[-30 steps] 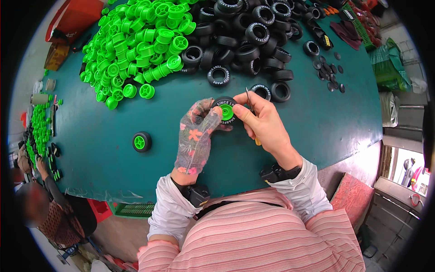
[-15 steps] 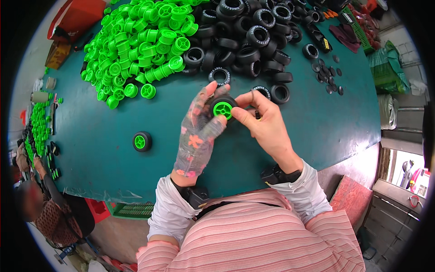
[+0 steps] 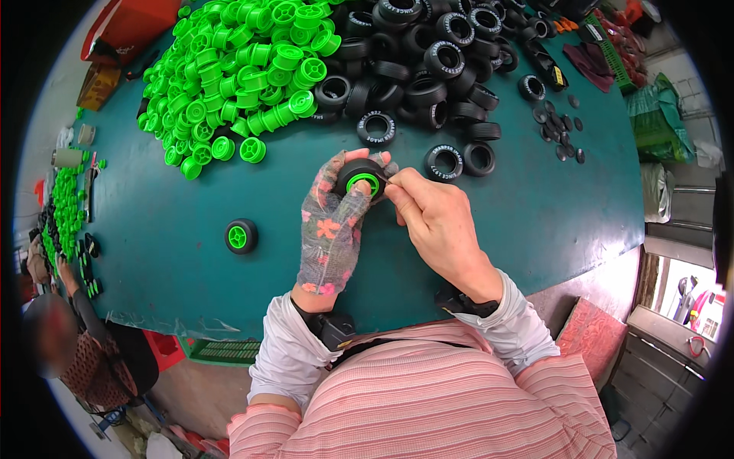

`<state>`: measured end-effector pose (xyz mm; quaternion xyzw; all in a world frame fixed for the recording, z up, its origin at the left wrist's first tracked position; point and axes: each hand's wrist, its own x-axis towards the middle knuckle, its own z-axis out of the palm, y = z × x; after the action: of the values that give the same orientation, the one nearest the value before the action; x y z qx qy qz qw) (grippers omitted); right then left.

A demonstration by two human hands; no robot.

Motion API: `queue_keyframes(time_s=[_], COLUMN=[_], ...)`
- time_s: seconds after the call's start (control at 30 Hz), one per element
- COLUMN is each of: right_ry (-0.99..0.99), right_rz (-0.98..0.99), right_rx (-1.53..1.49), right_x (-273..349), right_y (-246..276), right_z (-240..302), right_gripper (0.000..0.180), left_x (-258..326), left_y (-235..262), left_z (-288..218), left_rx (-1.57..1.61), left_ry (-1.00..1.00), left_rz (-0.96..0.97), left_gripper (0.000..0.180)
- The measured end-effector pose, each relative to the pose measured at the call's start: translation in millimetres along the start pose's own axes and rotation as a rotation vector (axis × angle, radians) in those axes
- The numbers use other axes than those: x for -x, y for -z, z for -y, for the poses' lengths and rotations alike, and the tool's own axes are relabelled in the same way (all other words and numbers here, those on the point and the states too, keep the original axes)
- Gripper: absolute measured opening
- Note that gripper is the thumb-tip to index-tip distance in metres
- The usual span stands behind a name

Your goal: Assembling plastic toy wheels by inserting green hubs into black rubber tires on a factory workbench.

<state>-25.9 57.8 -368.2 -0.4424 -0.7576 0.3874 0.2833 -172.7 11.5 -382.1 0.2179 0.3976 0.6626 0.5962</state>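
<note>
My left hand [image 3: 330, 226], in a grey floral fingerless glove, grips a toy wheel [image 3: 372, 181] with a black tyre around a green rim. Its thumb presses on the rim's face, and the fingers wrap behind the tyre. At the tyre's right edge, my bare right hand [image 3: 440, 218] is closed in a pinch, fingertips touching or very near the rubber. What the pinch holds, possibly something thin and dark, I cannot make out. A second wheel [image 3: 241, 236], tyre and green rim together, lies on the green table [image 3: 183, 283] to the left.
Green rims [image 3: 245, 76] are heaped at the back left, beside a pile of black tyres [image 3: 443, 60]. Loose tyres [image 3: 444, 162] lie beyond my right hand. Small black discs [image 3: 562, 131] are scattered at the right. Another person [image 3: 95, 359] works at the far left.
The right hand has turned and closed its fingers at the tyre's right edge. The wheel has shifted slightly left in my left hand, whose thumb now lies across the rim.
</note>
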Motion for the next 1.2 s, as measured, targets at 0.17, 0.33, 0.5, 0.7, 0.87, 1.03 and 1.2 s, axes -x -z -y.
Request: queue_keyframes(time_s=[0.17,0.33,0.5,0.7,0.87,1.03,1.2], right_ry=[0.040,0.052,0.043,0.023,-0.098,0.111,0.038], right_rz=[0.016,0.047,0.049,0.020,0.010,-0.108,-0.004], right_rx=[0.072,0.135,0.174,0.135,0.034,0.169,0.242], right_x=[-3,-7,-6,-6,0,2,4], right_y=[2,7,7,2,-2,-7,-2], right_z=[-5,-6,-8,-9,-6,-6,-5], right_gripper=[0.013,0.014,0.015,0.017,0.015,0.008,0.009], left_x=[-3,-4,-7,-4,-3,1,5], left_y=[-1,-3,0,-6,-5,-11,-11], left_z=[5,8,14,12,19,15,13], left_rx=[-0.041,-0.082,-0.338,-0.635,-0.582,-0.535,-0.588], left_ry=[-0.026,-0.077,-0.143,-0.239,-0.259,-0.237,-0.163], left_rz=[-0.026,-0.025,-0.033,-0.043,-0.034,-0.060,-0.081], left_gripper=[0.041,0.040,0.036,0.034,0.034,0.035,0.034])
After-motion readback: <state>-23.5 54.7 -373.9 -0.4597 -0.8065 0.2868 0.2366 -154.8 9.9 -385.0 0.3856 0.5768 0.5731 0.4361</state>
